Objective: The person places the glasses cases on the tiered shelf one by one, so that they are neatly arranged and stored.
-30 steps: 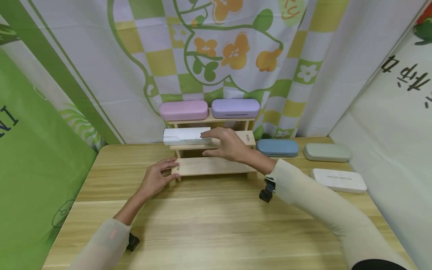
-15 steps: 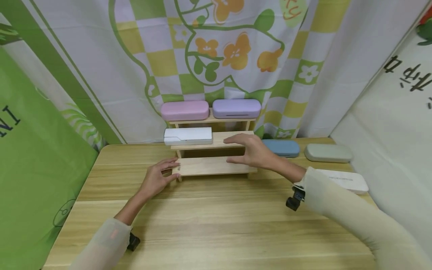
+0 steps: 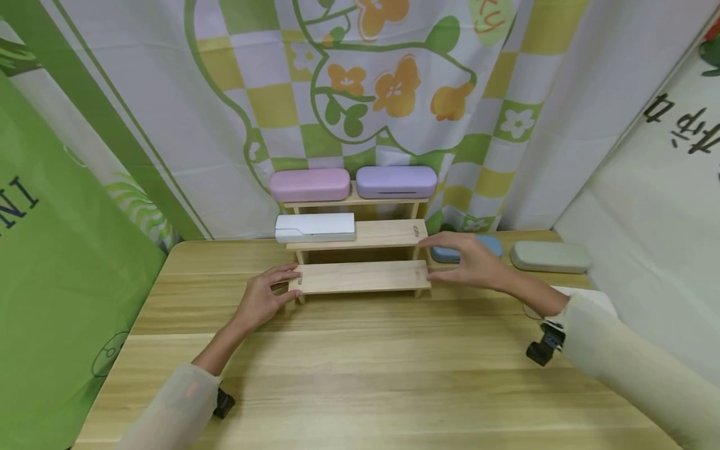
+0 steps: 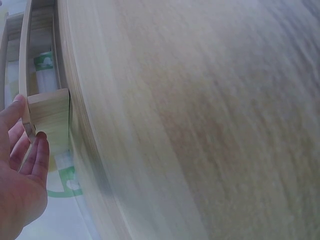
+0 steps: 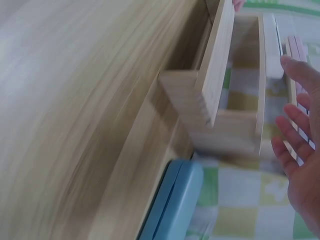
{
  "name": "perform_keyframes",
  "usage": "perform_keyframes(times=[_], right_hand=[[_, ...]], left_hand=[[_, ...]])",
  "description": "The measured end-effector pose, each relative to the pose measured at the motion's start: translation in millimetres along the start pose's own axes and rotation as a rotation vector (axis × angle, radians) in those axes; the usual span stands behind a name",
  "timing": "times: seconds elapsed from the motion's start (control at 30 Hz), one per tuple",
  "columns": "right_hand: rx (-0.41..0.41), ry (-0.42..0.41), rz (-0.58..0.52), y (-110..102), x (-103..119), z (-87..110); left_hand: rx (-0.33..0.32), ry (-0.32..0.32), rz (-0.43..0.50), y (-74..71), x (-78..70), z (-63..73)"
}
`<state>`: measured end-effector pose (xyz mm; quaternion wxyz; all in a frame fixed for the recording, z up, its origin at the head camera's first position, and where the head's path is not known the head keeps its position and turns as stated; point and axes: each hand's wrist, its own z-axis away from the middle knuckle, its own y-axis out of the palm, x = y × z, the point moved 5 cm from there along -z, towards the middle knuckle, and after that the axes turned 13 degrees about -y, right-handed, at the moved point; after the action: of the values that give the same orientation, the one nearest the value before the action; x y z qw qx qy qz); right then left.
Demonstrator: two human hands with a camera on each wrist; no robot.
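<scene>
A three-step wooden display rack (image 3: 360,277) stands at the back of the table. My left hand (image 3: 260,301) pinches the left end of its lowest board, thumb at the front corner; the left wrist view shows the fingers (image 4: 39,160) against the board's end. Beside the rack's right end hovers my right hand (image 3: 479,262), fingers apart and holding nothing. On the middle step, at the left, lies a white glasses case (image 3: 315,227). A pink glasses case (image 3: 309,185) and a purple glasses case (image 3: 396,182) share the top step.
Right of the rack, a blue glasses case (image 3: 488,245) is partly hidden behind my right hand. Farther right lies a pale green case (image 3: 550,257). A white case (image 3: 585,299) is partly covered by my right forearm. A patterned curtain (image 3: 360,112) hangs behind the table.
My right hand has let go of the white case on the middle step and moved right, past the rack's end. My left hand has stayed at the rack's left end.
</scene>
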<state>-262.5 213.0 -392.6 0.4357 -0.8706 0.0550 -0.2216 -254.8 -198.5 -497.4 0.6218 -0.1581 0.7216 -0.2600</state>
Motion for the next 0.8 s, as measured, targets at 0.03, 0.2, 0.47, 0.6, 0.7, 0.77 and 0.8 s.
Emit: perform_keyframes(times=[0.03,0.2,0.47,0.6,0.7,0.77,0.8], right_hand=[[-0.001,-0.005,0.006,-2,-2,4.7],[0.002,0.008,0.016,-15,-10,27.1],[0.1,0.183,0.051,-33,-18,64.3],[0.12,0.206,0.069,-41,-19,81.5],[0.108,0.227,0.071,-47,-19,94.6],[0.102,0.235,0.074,-50,-21,103.7],[0.1,0.237,0.076,-52,-23,108.0]], left_hand=[[0.0,-0.001,0.003,0.4,0.1,0.0],[-0.004,0.008,0.002,0.4,0.0,0.2],[-0.005,0.007,0.002,-0.6,0.2,0.5],[0.002,-0.004,0.011,-0.3,-0.7,0.4],[0.005,-0.007,0.013,0.0,-1.1,0.0],[0.005,-0.005,0.013,0.2,-1.2,-0.1],[0.003,-0.002,0.011,0.3,-1.2,-0.1]])
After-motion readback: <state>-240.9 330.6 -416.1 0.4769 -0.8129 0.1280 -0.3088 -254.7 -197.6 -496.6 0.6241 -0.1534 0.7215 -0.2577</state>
